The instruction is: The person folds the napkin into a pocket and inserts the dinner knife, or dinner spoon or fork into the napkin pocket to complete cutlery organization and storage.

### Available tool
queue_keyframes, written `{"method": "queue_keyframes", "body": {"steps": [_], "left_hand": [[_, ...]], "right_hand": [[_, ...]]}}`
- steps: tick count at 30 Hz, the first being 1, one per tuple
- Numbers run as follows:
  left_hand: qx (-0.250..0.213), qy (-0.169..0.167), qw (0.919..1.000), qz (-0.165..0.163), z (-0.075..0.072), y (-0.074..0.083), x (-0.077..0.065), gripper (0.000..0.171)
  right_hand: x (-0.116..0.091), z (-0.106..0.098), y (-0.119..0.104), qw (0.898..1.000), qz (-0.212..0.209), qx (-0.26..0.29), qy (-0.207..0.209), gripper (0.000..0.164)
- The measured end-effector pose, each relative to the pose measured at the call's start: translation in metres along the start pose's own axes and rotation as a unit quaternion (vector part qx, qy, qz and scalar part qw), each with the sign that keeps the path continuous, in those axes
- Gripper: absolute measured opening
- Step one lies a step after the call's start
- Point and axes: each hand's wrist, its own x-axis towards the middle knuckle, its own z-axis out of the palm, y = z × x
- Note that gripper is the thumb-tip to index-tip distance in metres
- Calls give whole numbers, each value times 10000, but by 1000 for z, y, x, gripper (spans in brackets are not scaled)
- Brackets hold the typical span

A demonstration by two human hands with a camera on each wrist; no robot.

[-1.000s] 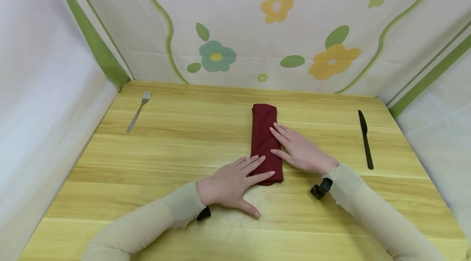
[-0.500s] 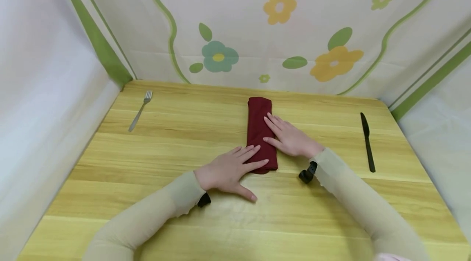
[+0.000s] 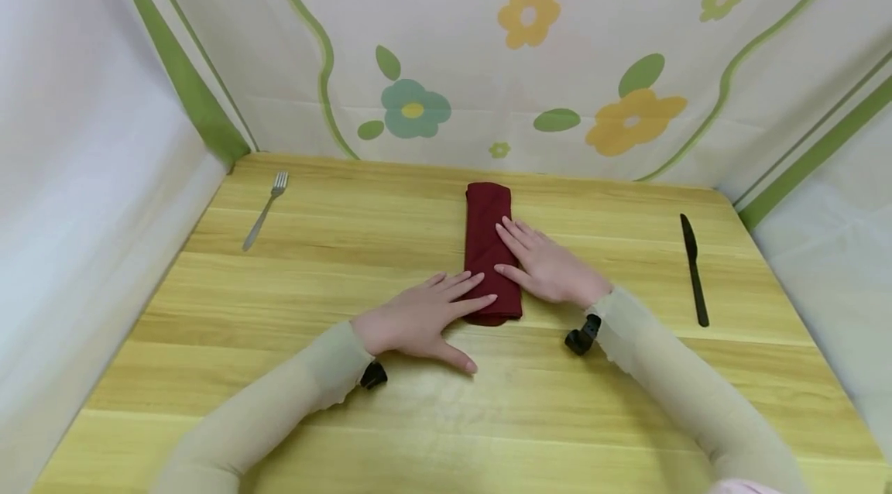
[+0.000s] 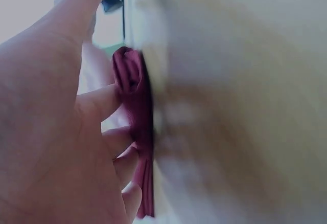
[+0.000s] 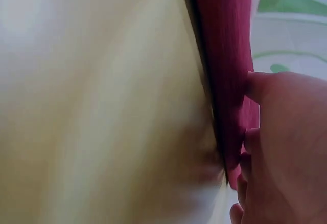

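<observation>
A dark red cloth (image 3: pixel 488 223), folded into a long narrow strip, lies on the wooden table with its length running away from me. My left hand (image 3: pixel 421 316) rests its spread, straight fingertips on the near left part of the cloth, thumb apart over the wood. On the cloth's right edge, the fingertips of my right hand (image 3: pixel 554 265) press with the fingers straight. The left wrist view shows the rolled layers at the end of the cloth (image 4: pixel 134 96). In the right wrist view, the fingers touch the top of the cloth (image 5: pixel 225 55).
A silver fork (image 3: pixel 266 211) lies at the far left of the table (image 3: pixel 313 246). To the right lies a black knife (image 3: pixel 693 269). A white flowered curtain (image 3: pixel 474 53) hangs along the back edge, with white fabric on both sides.
The cloth and both hands have shifted away from me and slightly left. In the last half second, the left hand has drawn a little further left. Fork and knife stay put.
</observation>
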Motion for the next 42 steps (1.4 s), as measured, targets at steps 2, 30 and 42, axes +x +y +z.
{"method": "queue_keyframes", "body": {"steps": [2,30,42], "left_hand": [[-39,194,9998,-80,-2,-6,-7,104],[-1006,2350,9402,-2252,-49,-115,-113,94],[-2195,3047,8793,-2928,-57,-150,-146,102]], "right_hand": [[-8,1,-10,9999,-96,-36,57,76],[-36,21,-70,9957,-870,116,289,65],[-37,27,-67,9960,-828,117,299,68]]}}
